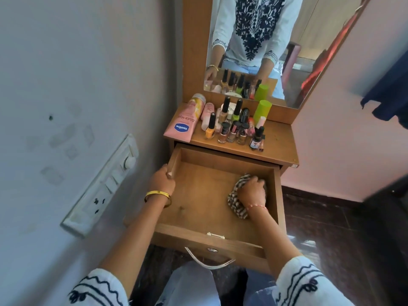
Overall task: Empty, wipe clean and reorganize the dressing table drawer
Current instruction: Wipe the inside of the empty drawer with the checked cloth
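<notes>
The wooden drawer [198,195] of the dressing table is pulled out and holds nothing but a cloth. My left hand [161,181], with a gold bangle at the wrist, grips the drawer's left side wall. My right hand [252,189] presses a black-and-white striped cloth [237,205] onto the drawer floor near the right wall. On the table top [280,140] behind the drawer stand several nail polish bottles [231,131], a pink Vaseline tube [184,125], a smaller pink tube [207,112] and a green bottle [262,110].
A mirror [309,51] rises at the back of the table and reflects my torso. A white switchboard [106,186] is mounted on the left wall, close to the drawer. The drawer's metal handle [208,262] hangs above my knees. Dark floor lies to the right.
</notes>
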Demonstrator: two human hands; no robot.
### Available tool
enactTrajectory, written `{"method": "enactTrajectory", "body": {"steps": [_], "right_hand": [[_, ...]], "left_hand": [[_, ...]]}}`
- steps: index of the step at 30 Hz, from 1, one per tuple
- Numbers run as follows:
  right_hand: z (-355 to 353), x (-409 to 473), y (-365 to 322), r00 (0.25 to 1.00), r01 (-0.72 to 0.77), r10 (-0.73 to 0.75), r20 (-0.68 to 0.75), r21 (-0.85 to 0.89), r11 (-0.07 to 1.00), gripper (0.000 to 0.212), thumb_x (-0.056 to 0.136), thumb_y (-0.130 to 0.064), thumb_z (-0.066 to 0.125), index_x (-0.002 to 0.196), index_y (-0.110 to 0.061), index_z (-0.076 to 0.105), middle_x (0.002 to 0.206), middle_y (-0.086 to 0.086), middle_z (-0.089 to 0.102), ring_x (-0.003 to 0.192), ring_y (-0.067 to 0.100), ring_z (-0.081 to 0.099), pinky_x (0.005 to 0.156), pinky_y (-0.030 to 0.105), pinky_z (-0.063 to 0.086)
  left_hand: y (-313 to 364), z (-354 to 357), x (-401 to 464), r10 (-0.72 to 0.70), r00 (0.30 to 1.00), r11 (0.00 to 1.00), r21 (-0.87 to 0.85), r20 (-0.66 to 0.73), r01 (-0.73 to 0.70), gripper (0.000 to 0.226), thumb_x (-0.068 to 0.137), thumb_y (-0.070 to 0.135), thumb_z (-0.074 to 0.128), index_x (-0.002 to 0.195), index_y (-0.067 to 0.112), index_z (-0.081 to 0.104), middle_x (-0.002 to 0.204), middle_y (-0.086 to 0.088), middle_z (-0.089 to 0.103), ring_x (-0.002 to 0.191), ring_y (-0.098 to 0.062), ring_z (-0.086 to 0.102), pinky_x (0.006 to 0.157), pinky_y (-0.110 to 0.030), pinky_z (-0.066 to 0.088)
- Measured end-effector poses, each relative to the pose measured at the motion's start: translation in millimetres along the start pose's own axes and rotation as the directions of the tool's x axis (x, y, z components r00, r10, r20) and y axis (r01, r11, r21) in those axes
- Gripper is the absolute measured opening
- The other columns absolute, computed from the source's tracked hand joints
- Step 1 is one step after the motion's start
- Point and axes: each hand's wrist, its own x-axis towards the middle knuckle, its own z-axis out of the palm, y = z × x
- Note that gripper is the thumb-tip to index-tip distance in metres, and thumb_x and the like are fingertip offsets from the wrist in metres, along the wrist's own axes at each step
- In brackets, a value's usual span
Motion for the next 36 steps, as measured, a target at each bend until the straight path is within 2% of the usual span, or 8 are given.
{"method": "enactTrajectory", "body": {"steps": [3,9,13,17,22,28,31,36], "right_hand": [[12.2,5.5,-21.9,1.000,0.015,-0.015,-0.013,0.017,1.000,0.045,0.090,-0.007,0.046,0.130,0.009,0.032,0.135,0.025,0.036,0.121,0.038,0.046,0.100,0.039,0.043],[55.8,0.0,-83.8,0.931,0.364,-0.362,0.037,-0.115,0.924,0.053,0.091,-0.010,0.049,0.135,0.012,0.029,0.138,0.028,0.036,0.129,0.035,0.036,0.108,0.038,0.037],[71.1,-9.8,-112.4,0.777,0.629,-0.607,0.169,-0.176,0.757,0.053,0.092,-0.021,0.050,0.137,0.003,0.035,0.140,0.023,0.038,0.130,0.035,0.033,0.112,0.041,0.022],[60.5,-21.0,-104.4,0.688,0.687,-0.653,0.317,0.005,0.726,0.061,0.082,-0.015,0.064,0.136,-0.003,0.036,0.139,0.018,0.037,0.127,0.030,0.040,0.107,0.032,0.030],[57.1,-54.4,-80.7,0.454,0.802,-0.721,0.523,0.112,0.587,0.062,0.079,-0.007,0.066,0.135,-0.004,0.040,0.137,0.018,0.041,0.124,0.030,0.044,0.101,0.028,0.037],[71.9,-48.4,-89.8,0.542,0.821,-0.741,0.396,-0.059,0.568,0.060,0.085,-0.018,0.059,0.137,-0.002,0.034,0.138,0.021,0.034,0.128,0.035,0.035,0.110,0.038,0.029],[65.2,-17.0,-100.5,0.677,0.735,-0.693,0.249,-0.169,0.657,0.049,0.094,-0.019,0.046,0.138,-0.004,0.032,0.144,0.020,0.029,0.127,0.034,0.041,0.106,0.037,0.035],[70.6,5.9,-121.6,0.749,0.660,-0.642,0.164,-0.264,0.704,0.049,0.096,-0.027,0.042,0.141,-0.013,0.031,0.143,0.016,0.035,0.131,0.032,0.036,0.111,0.041,0.030]], "left_hand": [[-4.5,2.1,4.4,0.008,1.000,1.000,0.011,-0.018,-0.008,0.044,0.097,0.012,0.033,0.141,0.015,0.036,0.139,-0.014,0.048,0.121,-0.038,0.048,0.098,-0.041,0.042],[-10.3,8.0,10.6,0.010,0.998,0.999,-0.030,-0.069,-0.012,0.044,0.096,0.012,0.034,0.140,0.017,0.038,0.138,-0.011,0.049,0.121,-0.035,0.049,0.096,-0.037,0.043],[-8.5,6.6,11.5,0.025,0.998,0.999,-0.030,-0.064,-0.027,0.044,0.095,0.010,0.037,0.137,0.019,0.042,0.133,-0.014,0.054,0.117,-0.038,0.051,0.092,-0.036,0.043],[-6.1,3.6,9.9,-0.003,0.998,0.995,-0.101,-0.057,-0.003,0.041,0.094,0.010,0.038,0.134,0.019,0.047,0.134,-0.012,0.054,0.119,-0.037,0.049,0.094,-0.035,0.042],[-7.1,-0.1,9.1,-0.031,0.999,0.982,-0.184,0.010,0.032,0.041,0.096,0.013,0.039,0.137,0.016,0.043,0.141,-0.008,0.047,0.128,-0.031,0.044,0.103,-0.034,0.036],[-6.6,-1.1,7.7,-0.029,1.000,0.990,-0.138,0.004,0.029,0.043,0.096,0.014,0.037,0.139,0.017,0.039,0.143,-0.007,0.045,0.129,-0.031,0.043,0.103,-0.033,0.037],[-7.4,0.5,6.6,-0.018,1.000,0.994,-0.107,-0.010,0.017,0.043,0.096,0.013,0.037,0.139,0.017,0.040,0.141,-0.009,0.048,0.126,-0.033,0.046,0.100,-0.034,0.039],[-8.0,3.1,13.8,-0.012,0.999,0.995,-0.097,-0.041,0.008,0.043,0.097,0.014,0.037,0.139,0.019,0.039,0.140,-0.006,0.048,0.124,-0.032,0.047,0.098,-0.035,0.041]]}}
